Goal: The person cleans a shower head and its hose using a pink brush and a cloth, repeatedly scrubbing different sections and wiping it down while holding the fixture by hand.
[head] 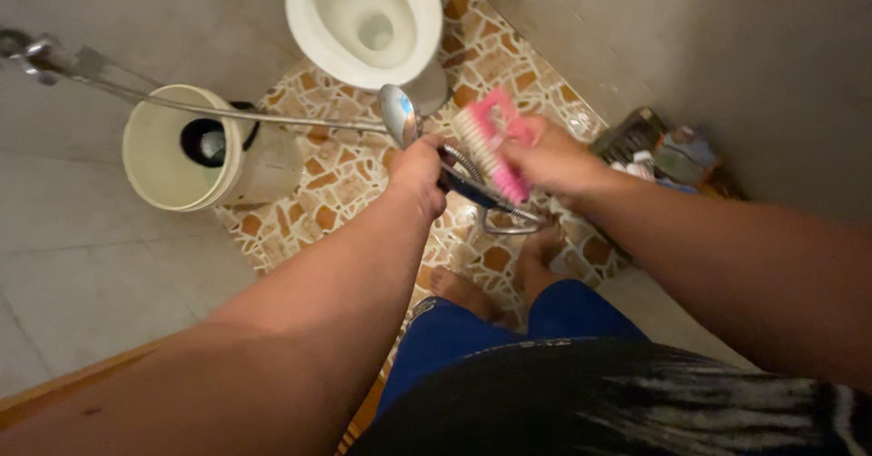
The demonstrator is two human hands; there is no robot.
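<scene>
My left hand (420, 173) grips the handle of a chrome hand shower (399, 115), its round head pointing up toward the toilet. A metal hose (495, 215) loops from it below my hands. My right hand (549, 158) holds a pink scrubbing brush (490, 143) with white bristles, tilted, right beside the shower head. Both hands are held over the floor in front of a white toilet bowl (363, 20).
A cream bucket (177, 152) with a dark scoop inside stands at left on the brown-and-white mosaic floor (336, 179). A wall tap and pipe (36, 56) run at far left. Bottles and containers (663, 152) crowd the right corner. My bare feet (490, 283) are below.
</scene>
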